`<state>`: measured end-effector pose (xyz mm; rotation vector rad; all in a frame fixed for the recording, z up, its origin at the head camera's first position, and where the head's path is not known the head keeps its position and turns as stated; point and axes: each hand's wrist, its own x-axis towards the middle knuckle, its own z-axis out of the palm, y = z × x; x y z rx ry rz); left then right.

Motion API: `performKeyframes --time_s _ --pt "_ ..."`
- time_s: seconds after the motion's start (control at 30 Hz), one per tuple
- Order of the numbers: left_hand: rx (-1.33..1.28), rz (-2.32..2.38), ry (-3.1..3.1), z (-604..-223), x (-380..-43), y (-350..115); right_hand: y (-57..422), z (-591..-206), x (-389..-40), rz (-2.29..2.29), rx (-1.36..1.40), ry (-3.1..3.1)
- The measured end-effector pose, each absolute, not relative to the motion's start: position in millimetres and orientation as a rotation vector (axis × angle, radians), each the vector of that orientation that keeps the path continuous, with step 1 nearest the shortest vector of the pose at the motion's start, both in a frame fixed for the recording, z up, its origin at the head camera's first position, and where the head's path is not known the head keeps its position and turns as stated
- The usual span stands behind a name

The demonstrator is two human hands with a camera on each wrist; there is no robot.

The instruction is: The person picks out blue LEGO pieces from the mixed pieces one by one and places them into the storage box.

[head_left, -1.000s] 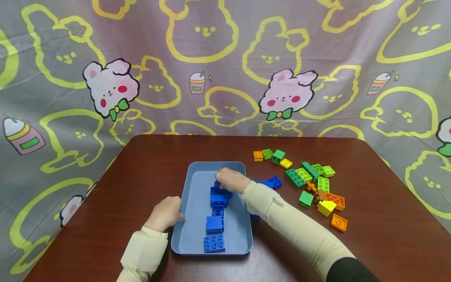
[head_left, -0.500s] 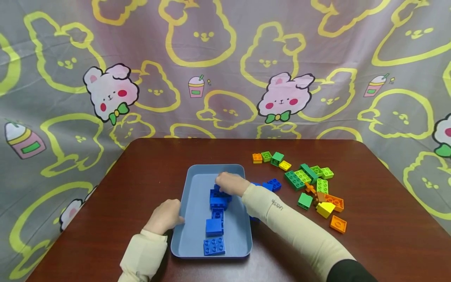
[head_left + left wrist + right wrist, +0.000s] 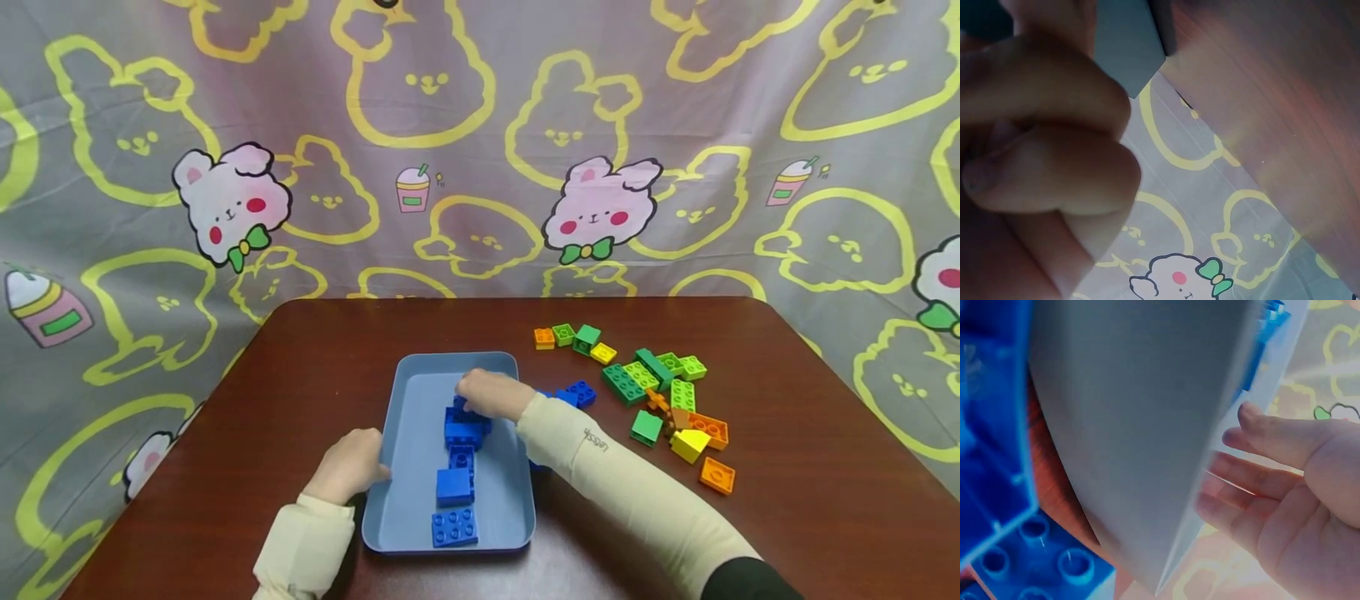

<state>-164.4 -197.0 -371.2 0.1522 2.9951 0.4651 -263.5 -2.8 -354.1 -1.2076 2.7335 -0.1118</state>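
My left hand (image 3: 348,462) grips the left rim of a grey-blue tray (image 3: 412,433), thumb over the edge. In the left wrist view its curled fingers (image 3: 1066,169) fill the left side. My right hand (image 3: 491,394) reaches over the tray's right wall, close above a row of blue building bricks. The right wrist view shows its thumb and fingers extended, with nothing visible between thumb and forefinger. In the tray lie a six-stud brick (image 3: 454,527) at the near end, a smooth-sided blue brick (image 3: 453,486) behind it, and more blue bricks (image 3: 463,435) further back.
Blue bricks (image 3: 581,393) lie just right of the tray, partly hidden by the right forearm. Further right are scattered green bricks (image 3: 623,384), a yellow sloped brick (image 3: 690,445) and orange bricks (image 3: 717,475). A patterned curtain (image 3: 480,167) hangs behind the table (image 3: 315,358).
The head view has tilted slightly, so everything sits a little lower in it. Both hands keep their places at the tray, and the bricks stay as they were.
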Motion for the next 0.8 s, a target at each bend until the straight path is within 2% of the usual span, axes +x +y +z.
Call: performKeyframes --time_s 0.47,0.8 --pt "0.150 0.474 2.998 -370 -163 -198 42 -341 -264 -0.436 -1.248 2.831" --pt "0.145 0.479 2.995 -373 -165 -197 66 -339 -256 -0.540 -1.148 2.868"
